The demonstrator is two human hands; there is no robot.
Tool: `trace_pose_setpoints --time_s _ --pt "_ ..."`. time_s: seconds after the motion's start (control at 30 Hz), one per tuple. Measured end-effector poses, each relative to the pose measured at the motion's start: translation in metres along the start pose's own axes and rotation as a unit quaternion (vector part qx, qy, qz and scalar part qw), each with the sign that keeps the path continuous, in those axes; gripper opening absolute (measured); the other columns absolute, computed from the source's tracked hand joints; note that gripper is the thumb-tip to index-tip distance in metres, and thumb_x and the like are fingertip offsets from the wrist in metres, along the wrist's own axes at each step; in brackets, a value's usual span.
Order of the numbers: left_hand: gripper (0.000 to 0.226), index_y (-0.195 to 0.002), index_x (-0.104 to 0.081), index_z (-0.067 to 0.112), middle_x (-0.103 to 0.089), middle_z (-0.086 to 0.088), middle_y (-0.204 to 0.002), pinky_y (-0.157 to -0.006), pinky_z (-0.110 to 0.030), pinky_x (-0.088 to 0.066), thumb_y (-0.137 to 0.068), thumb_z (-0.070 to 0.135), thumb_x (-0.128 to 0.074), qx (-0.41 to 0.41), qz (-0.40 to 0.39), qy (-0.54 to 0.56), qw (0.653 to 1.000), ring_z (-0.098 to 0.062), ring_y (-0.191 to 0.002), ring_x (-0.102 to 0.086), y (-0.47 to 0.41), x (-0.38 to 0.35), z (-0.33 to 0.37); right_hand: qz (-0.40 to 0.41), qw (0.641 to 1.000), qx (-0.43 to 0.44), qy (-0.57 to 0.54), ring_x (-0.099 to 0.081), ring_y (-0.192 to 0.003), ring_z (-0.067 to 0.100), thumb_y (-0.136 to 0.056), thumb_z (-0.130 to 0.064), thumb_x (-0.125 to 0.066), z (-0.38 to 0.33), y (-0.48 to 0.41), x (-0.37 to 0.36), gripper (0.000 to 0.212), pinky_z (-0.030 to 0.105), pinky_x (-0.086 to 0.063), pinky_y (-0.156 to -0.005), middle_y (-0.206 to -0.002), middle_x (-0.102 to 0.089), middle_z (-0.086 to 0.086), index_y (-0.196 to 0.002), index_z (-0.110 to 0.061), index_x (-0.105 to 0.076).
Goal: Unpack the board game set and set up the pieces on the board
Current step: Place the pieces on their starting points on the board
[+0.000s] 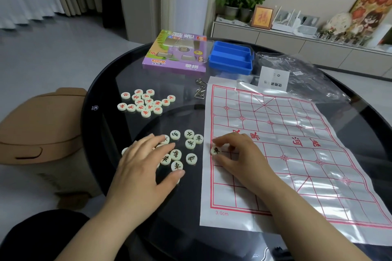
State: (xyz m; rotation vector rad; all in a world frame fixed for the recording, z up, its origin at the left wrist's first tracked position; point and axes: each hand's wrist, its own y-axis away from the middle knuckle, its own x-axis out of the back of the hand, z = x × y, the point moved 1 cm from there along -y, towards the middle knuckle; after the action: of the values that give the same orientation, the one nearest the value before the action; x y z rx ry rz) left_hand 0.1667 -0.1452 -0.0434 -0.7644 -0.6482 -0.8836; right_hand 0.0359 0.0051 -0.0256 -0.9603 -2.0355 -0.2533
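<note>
A white plastic-sheet board (297,154) with red grid lines lies on the right of the round dark glass table (101,99). My right hand (237,154) pinches a cream black-lettered piece (216,151) at the board's left edge line. My left hand (146,161) lies flat with spread fingers over a loose group of black-lettered pieces (184,150) left of the board, covering some. A cluster of red-lettered pieces (144,101) sits farther back on the left.
The purple game box (176,53) and an open blue plastic case (231,57) stand at the table's far side. A clear plastic bag (297,76) with a paper slip lies behind the board. Metal wire clips (199,90) lie near the board's far corner. A tan bin (42,129) stands left.
</note>
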Motion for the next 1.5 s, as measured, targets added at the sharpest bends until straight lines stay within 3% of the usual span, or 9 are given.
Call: trace_pose_setpoints --time_s 0.13,0.27,0.43,0.5,0.7,0.87,1.1,1.23,1.5 --pt "0.098 -0.136 -0.032 0.036 -0.016 0.02 -0.144 -0.104 -0.018 0.013 -0.048 0.077 -0.021 0.039 -0.058 -0.026 0.997 0.009 -0.129 0.007 -0.003 0.005 0.004 -0.004 1.0 0.011 -0.011 -0.04 -0.086 -0.008 -0.081 -0.017 -0.065 -0.005 -0.001 0.004 0.034 -0.002 -0.031 -0.077 -0.096 -0.043 -0.022 -0.114 -0.021 -0.057" --pt "0.112 -0.14 -0.009 0.043 0.004 0.019 -0.15 -0.111 -0.028 0.01 -0.035 0.082 -0.016 0.078 -0.109 -0.064 0.989 0.0 -0.135 0.013 -0.009 0.014 -0.001 -0.056 0.997 0.031 0.041 -0.037 -0.107 0.004 -0.084 -0.021 -0.061 -0.019 -0.016 0.006 0.039 0.012 -0.028 -0.09 -0.115 -0.041 -0.012 -0.123 -0.023 -0.052" --pt "0.084 -0.139 -0.025 0.035 -0.015 0.017 -0.149 -0.109 -0.022 -0.006 -0.065 0.076 -0.028 0.057 -0.096 -0.032 0.993 -0.002 -0.136 -0.007 -0.025 0.019 0.007 -0.137 0.983 0.03 0.116 -0.037 -0.123 0.019 -0.086 -0.018 -0.058 -0.042 -0.043 -0.006 0.047 0.024 -0.034 -0.096 -0.135 -0.04 0.003 -0.131 -0.019 -0.043" --pt "0.055 -0.139 -0.028 0.03 -0.021 0.014 -0.147 -0.108 -0.024 -0.015 -0.088 0.048 -0.043 0.034 -0.103 -0.055 0.993 -0.007 -0.135 -0.017 -0.04 0.017 0.012 -0.174 0.967 0.039 0.18 -0.036 -0.123 0.024 -0.086 -0.017 -0.056 -0.048 -0.049 -0.012 0.05 0.029 -0.035 -0.097 -0.134 -0.04 0.006 -0.133 -0.017 -0.04" --pt "0.033 -0.121 -0.049 0.019 -0.05 0.003 -0.125 -0.089 -0.029 -0.039 -0.09 0.009 -0.043 0.003 -0.147 -0.137 0.98 -0.016 -0.117 -0.041 -0.072 0.004 0.015 -0.169 0.953 0.072 0.24 -0.043 -0.113 0.026 -0.085 -0.011 -0.055 -0.053 -0.055 -0.018 0.041 0.03 -0.039 -0.088 -0.123 -0.044 0.01 -0.125 -0.013 -0.048" --pt "0.024 -0.111 -0.057 0.016 -0.058 0.0 -0.111 -0.082 -0.027 -0.039 -0.09 0.013 -0.044 -0.015 -0.116 -0.159 0.98 -0.018 -0.108 -0.049 -0.073 0.001 0.012 -0.169 0.956 0.089 0.221 -0.051 -0.104 0.026 -0.084 -0.009 -0.055 -0.051 -0.059 -0.016 0.03 0.026 -0.039 -0.078 -0.119 -0.047 0.01 -0.114 -0.01 -0.056" --pt "0.031 -0.119 -0.058 0.018 -0.062 0.001 -0.116 -0.092 -0.032 -0.043 -0.088 0.018 -0.056 0.006 -0.061 -0.051 0.997 -0.017 -0.106 -0.055 -0.072 0.013 0.019 -0.151 0.97 0.082 0.169 -0.054 -0.097 0.026 -0.085 -0.009 -0.056 -0.047 -0.058 -0.011 0.019 0.029 -0.045 -0.081 -0.114 -0.049 0.01 -0.103 -0.006 -0.06" --pt "0.029 -0.11 -0.063 0.018 -0.065 0.004 -0.098 -0.091 -0.031 -0.045 -0.081 0.015 -0.064 0.016 -0.03 0.019 0.999 -0.012 -0.097 -0.059 -0.067 0.022 0.03 -0.147 0.976 0.082 0.138 -0.053 -0.089 0.022 -0.081 -0.004 -0.058 -0.044 -0.057 0.002 0.015 0.028 -0.044 -0.077 -0.104 -0.048 0.006 -0.095 -0.006 -0.062" --pt "0.023 -0.109 -0.052 0.028 -0.06 0.009 -0.108 -0.088 -0.026 -0.042 -0.087 0.03 -0.056 -0.064 -0.165 -0.013 0.984 -0.012 -0.104 -0.051 -0.036 -0.023 0.07 -0.176 0.975 -0.011 0.133 -0.049 -0.081 0.012 -0.08 -0.004 -0.059 -0.009 -0.019 0.048 0.035 0.013 -0.037 -0.063 -0.085 -0.045 -0.008 -0.064 -0.031 -0.043"
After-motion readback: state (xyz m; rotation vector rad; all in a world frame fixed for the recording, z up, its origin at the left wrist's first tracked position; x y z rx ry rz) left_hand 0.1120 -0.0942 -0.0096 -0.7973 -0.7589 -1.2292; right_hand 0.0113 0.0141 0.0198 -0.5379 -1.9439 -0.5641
